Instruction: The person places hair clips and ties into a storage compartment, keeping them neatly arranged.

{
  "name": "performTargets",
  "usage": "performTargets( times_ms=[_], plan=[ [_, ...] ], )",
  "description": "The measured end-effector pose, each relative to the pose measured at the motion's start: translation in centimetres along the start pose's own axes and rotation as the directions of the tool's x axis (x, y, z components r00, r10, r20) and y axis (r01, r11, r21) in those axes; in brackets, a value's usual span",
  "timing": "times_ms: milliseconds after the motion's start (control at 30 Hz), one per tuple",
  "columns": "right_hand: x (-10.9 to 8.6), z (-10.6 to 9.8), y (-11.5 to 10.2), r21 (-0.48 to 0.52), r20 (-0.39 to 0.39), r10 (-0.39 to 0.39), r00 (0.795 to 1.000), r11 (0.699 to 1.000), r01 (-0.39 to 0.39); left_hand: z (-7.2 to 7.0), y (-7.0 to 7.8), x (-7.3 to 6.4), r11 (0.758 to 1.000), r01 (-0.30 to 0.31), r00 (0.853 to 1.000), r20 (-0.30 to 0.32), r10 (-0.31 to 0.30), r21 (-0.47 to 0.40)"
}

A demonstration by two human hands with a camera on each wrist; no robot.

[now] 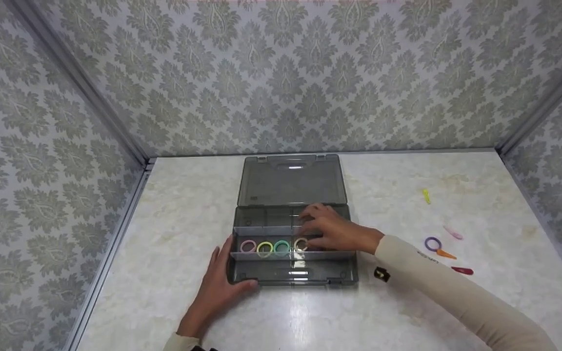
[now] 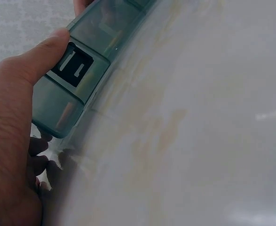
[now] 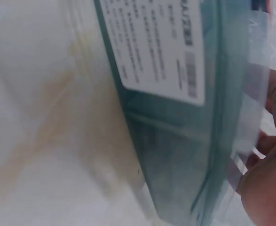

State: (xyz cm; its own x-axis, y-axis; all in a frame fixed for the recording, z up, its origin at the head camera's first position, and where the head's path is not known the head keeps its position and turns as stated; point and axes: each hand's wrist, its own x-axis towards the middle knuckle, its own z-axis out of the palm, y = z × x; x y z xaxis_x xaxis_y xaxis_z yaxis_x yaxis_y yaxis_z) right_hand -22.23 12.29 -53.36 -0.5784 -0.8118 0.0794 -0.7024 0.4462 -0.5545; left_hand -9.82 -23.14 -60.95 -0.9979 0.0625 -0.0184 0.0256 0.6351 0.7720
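Observation:
A dark translucent storage box [image 1: 293,281] lies with its lid [image 1: 291,183] folded back. In its middle compartment stand a pink hair tie [image 1: 248,246], a yellow hair tie [image 1: 265,249], a green hair tie [image 1: 281,247] and a cream hair tie [image 1: 300,244]. My left hand [image 1: 218,280] rests along the box's left side, thumb against its front wall; the left wrist view shows that thumb at the box edge. My right hand [image 1: 332,229] reaches over the right part, its thumb beside the cream hair tie, fingers spread above. Whether the thumb touches the tie, I cannot tell.
To the right on the table lie a yellow hair clip [image 1: 426,196], a pink hair clip [image 1: 453,232], a purple hair tie [image 1: 433,243], an orange hair clip [image 1: 446,254] and a red hair clip [image 1: 462,270]. A small black object [image 1: 381,274] appears below the right wrist.

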Motion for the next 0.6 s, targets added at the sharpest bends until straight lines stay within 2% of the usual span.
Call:
performTargets(
  times_ms=[233,333,600],
  plan=[
    [-1.7,-1.6,1.8,0.126,-0.100,0.055,0.993,0.991,-0.042,-0.1,-0.1,-0.1,1.000,0.016,1.000,0.006,-0.016,-0.008],
    [-2.5,-2.3,2.5,0.141,-0.149,0.065,0.987,0.989,-0.044,-0.2,-0.1,-0.3,1.000,0.013,1.000,0.003,-0.013,-0.013],
    [-5.5,-3.8,4.2,0.169,-0.255,0.167,0.952,0.977,-0.126,-0.2,-0.2,-0.2,0.999,-0.023,1.000,-0.002,0.023,-0.030]
  ],
)
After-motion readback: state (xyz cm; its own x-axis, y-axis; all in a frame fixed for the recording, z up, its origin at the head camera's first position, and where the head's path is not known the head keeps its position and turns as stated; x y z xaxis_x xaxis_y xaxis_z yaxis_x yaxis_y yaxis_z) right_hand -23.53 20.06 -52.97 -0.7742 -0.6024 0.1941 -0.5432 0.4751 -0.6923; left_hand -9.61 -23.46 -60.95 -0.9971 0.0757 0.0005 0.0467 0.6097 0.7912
